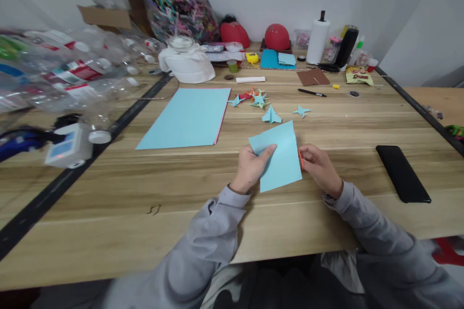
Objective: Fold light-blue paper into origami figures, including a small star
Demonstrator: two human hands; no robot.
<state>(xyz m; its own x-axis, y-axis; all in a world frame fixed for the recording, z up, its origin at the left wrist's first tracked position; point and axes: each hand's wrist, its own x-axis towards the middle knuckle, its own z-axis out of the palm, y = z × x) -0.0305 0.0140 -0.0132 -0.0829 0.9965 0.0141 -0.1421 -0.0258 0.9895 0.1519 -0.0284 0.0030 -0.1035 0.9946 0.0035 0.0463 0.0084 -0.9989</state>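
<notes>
My left hand (250, 168) grips a light-blue sheet of paper (281, 161) at its left side, thumb on top and fingers beneath. The sheet is tilted and held above the table. At its right edge, my right hand (319, 166) is closed on scissors (300, 159); only part of an orange handle shows, and the blades are hidden. Beyond the sheet lie a folded blue paper plane (271, 115) and a small blue paper figure (301, 111). Several more folded figures in blue, red and green (259, 100) are bunched behind them.
A stack of large blue sheets (188, 118) lies to the left, a black phone (403, 174) to the right. Plastic bottles (83, 72) crowd the far left. Along the back stand a paper towel roll (318, 41), red domes (277, 37) and a yellow tape measure (252, 58). A black pen (312, 92) lies nearer.
</notes>
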